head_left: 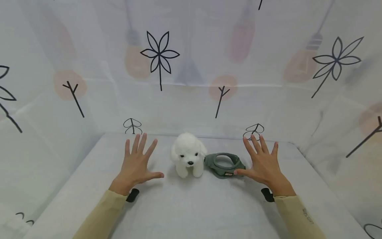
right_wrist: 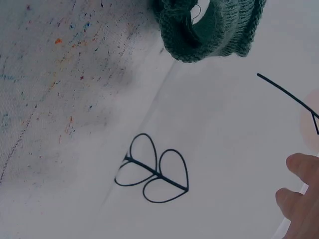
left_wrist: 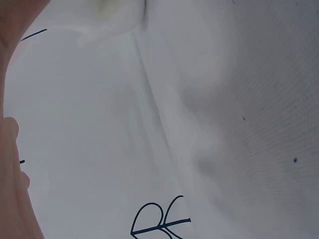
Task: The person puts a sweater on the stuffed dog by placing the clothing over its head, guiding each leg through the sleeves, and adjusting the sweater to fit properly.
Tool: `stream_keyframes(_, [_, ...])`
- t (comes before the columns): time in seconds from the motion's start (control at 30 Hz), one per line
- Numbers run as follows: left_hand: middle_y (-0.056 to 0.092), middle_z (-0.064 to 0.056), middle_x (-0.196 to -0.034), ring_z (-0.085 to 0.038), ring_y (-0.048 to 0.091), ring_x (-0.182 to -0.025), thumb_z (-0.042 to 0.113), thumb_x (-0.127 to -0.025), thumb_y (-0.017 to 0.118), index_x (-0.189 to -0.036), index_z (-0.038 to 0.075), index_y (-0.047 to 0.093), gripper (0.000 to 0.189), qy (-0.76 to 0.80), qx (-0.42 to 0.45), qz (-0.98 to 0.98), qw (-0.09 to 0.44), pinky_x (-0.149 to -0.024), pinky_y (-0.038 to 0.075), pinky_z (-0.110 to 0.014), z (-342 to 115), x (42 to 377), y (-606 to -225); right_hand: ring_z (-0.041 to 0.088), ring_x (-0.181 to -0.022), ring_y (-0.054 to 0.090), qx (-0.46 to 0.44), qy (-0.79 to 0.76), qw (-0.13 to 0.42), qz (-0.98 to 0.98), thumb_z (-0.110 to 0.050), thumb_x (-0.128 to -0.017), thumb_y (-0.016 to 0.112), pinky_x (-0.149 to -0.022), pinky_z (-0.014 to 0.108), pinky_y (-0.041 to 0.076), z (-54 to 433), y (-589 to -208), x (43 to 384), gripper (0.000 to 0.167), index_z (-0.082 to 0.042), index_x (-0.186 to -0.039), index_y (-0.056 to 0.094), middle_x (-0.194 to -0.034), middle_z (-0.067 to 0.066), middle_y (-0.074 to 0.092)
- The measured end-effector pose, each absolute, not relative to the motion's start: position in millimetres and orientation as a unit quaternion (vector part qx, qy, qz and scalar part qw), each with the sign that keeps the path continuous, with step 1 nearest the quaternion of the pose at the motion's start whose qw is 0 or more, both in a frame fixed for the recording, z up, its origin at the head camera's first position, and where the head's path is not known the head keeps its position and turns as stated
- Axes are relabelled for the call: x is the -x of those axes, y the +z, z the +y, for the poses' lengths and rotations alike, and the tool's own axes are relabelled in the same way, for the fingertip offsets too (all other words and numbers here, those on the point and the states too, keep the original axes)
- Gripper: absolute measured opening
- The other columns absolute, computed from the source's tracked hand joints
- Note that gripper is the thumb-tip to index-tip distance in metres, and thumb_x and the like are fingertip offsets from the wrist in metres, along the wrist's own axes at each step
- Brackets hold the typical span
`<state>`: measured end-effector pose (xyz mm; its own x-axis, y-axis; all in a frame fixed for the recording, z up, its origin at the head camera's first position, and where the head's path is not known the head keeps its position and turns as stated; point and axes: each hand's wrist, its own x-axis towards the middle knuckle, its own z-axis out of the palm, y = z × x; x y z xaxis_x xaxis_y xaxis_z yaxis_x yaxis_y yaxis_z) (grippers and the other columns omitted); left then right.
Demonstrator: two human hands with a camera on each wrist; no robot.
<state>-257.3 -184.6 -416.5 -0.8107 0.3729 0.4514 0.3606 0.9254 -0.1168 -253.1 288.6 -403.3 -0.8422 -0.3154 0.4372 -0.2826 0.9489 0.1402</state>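
In the head view a white plush dog [head_left: 188,154] stands upright on the table, its face toward me. Just right of it lies a green knitted pet garment [head_left: 221,172] with a round opening and a small label near its front edge. My left hand [head_left: 135,167] is spread to the left of the dog, holding nothing. To the right, my right hand [head_left: 264,166] is spread too, its thumb overlapping the garment's edge in this view. The right wrist view shows the garment's ribbed knit [right_wrist: 209,35] at the top, with fingertips [right_wrist: 299,169] at the right edge.
The white table [head_left: 191,212] runs back to a pale fabric wall [head_left: 191,106] printed with leaves and flowers. Similar fabric walls rise on the left and right. Black bands [head_left: 132,195] sit at both wrists, by the beige sleeves [head_left: 101,212].
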Motion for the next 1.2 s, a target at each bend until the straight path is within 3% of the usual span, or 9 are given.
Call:
stream_keyframes(0.23, [-0.001,-0.019,-0.158,-0.035,-0.010,-0.144,0.096,-0.055,0.046,-0.155,0.025,0.012,0.127,0.004,0.202,-0.948,0.246,-0.110,-0.004,-0.061,-186,260,-417,0.037,-0.144,0.004,-0.160,-0.025,0.234,-0.959,-0.089,-0.060,0.054,-0.103,0.071,-0.003,288,-404,254,0.125,-0.024,-0.155,0.005,-0.157,0.016,0.017])
stream_keyframes(0.47, [0.014,-0.022,-0.155,-0.039,0.017,-0.142,0.080,-0.065,0.063,-0.153,0.016,0.019,0.117,-0.090,0.255,-0.919,0.286,-0.108,0.026,-0.054,-183,261,-414,0.037,-0.139,0.024,-0.193,0.035,0.244,-0.950,-0.077,-0.065,0.066,-0.111,0.058,0.012,285,-403,255,0.118,-0.022,-0.155,0.011,-0.155,0.015,0.023])
stream_keyframes(0.57, [0.021,-0.023,-0.153,-0.037,0.026,-0.139,0.073,-0.070,0.066,-0.152,0.013,0.023,0.110,-0.133,0.286,-0.901,0.299,-0.105,0.033,-0.052,-177,259,-409,0.037,-0.135,0.031,-0.218,0.064,0.260,-0.938,-0.070,-0.067,0.071,-0.111,0.052,0.017,282,-403,254,0.113,-0.019,-0.154,0.019,-0.151,0.015,0.030])
stream_keyframes(0.9, [0.031,-0.019,-0.149,-0.035,0.036,-0.133,0.054,-0.081,0.070,-0.144,0.006,0.036,0.087,-0.198,0.382,-0.842,0.326,-0.100,0.039,-0.051,-144,245,-389,0.035,-0.129,0.040,-0.282,0.112,0.303,-0.903,-0.056,-0.070,0.077,-0.101,0.054,0.032,268,-397,252,0.096,-0.010,-0.145,0.039,-0.142,0.014,0.044])
stream_keyframes(1.2, [0.041,-0.019,-0.142,-0.031,0.040,-0.131,0.035,-0.077,0.079,-0.137,-0.001,0.043,0.079,-0.189,0.451,-0.795,0.359,-0.106,0.036,-0.040,-101,242,-371,0.034,-0.126,0.044,-0.293,0.115,0.293,-0.903,-0.049,-0.071,0.079,-0.099,0.053,0.037,255,-393,249,0.090,-0.009,-0.143,0.042,-0.138,0.014,0.049])
